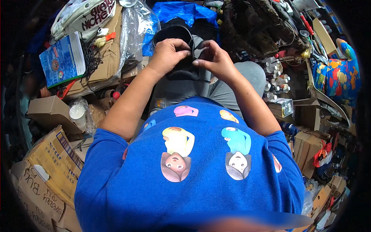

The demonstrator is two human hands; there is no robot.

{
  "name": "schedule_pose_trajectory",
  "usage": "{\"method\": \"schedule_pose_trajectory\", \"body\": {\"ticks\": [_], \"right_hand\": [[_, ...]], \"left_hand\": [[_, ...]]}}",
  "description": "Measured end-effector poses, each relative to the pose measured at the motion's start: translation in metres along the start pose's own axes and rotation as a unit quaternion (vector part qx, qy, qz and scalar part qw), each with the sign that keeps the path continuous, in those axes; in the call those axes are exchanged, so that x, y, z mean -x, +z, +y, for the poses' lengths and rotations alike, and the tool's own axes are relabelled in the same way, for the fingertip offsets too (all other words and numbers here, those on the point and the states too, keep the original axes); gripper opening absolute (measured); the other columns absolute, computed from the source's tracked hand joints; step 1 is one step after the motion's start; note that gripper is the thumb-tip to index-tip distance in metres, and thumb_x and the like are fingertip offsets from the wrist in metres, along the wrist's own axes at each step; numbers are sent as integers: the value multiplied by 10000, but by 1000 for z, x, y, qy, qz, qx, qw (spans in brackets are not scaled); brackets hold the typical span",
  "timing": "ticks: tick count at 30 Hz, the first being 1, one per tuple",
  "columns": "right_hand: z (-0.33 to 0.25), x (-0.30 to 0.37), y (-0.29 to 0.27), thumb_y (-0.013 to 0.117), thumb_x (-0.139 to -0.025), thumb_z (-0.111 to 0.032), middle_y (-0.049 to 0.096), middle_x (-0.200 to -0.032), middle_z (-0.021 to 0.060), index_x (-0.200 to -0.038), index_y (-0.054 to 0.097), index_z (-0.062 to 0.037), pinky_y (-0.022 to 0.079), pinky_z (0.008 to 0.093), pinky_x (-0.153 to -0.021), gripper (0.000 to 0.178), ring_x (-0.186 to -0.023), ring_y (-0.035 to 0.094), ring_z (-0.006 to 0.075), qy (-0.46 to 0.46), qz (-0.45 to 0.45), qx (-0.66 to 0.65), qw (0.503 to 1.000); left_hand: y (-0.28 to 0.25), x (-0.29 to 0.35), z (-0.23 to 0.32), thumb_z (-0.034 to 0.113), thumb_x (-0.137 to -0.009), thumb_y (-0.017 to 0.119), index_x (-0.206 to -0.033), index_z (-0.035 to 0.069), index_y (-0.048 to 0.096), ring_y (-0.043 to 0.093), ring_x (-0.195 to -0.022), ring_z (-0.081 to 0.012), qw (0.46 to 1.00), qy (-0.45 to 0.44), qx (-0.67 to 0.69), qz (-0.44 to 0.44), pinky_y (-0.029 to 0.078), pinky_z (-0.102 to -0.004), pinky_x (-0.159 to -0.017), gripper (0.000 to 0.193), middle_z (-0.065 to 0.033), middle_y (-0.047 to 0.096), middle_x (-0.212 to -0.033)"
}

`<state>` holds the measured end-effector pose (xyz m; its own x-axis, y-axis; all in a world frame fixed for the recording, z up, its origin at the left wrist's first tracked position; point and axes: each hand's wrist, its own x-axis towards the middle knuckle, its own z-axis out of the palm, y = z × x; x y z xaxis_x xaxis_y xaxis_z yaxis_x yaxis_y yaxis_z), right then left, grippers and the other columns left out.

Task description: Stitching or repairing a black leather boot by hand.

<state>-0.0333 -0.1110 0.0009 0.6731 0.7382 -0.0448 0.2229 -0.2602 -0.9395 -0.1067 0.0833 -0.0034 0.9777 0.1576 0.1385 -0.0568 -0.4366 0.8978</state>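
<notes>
A black, curved, shoe-like piece (181,74) lies over my lap, its rounded rim rising at the far side. My left hand (170,56) is closed at its edge, thumb and forefinger pinching the black material. Across from it, my right hand (217,62) curls in close to the same edge, thumb and forefinger bent toward each other. Whatever sits between the right fingertips is too small and dark to make out. Grey trousers (232,87) show under and beside the piece.
On the left are cardboard boxes (52,112), a blue notebook (62,60) and a white cup (77,112). Blue plastic sheeting (185,12) lies ahead. Small bottles (276,77) stand right of my knee, near a dark cluttered heap (251,31) and a colourful patterned bundle (336,79).
</notes>
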Motion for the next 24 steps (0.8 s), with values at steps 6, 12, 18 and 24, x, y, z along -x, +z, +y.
{"method": "schedule_pose_trajectory", "body": {"ticks": [6,12,18,24], "right_hand": [[-20,-2,-1,810,-648,-327,651,-1042,160,-1243,550,-115,525,395,-744,683,-834,657,310,-116,62,276,952],[-31,8,-24,800,-666,-344,675,-914,161,-1145,577,-65,520,376,-717,597,-793,664,292,-13,57,237,970],[-42,40,-52,799,-673,-304,663,-821,146,-1143,578,-43,510,354,-670,582,-735,657,269,-17,58,198,978],[-10,86,-75,778,-688,-341,639,-899,170,-1236,561,-77,460,419,-806,646,-914,624,321,46,40,351,934]], "left_hand": [[11,-1,9,63,-709,720,-779,34,642,589,-890,-314,981,120,-151,24,476,-397,-822,110,-105,623,-897],[-14,-2,37,49,-729,726,-789,5,608,552,-990,-297,953,227,-198,14,443,-376,-874,139,-109,578,-1034],[-56,-5,62,23,-754,713,-816,-3,595,585,-968,-232,952,235,-198,-8,472,-329,-828,136,-89,595,-1002],[-159,-4,75,34,-786,708,-846,-8,602,588,-868,-147,979,129,-134,83,472,-278,-797,129,-50,600,-906]]}}
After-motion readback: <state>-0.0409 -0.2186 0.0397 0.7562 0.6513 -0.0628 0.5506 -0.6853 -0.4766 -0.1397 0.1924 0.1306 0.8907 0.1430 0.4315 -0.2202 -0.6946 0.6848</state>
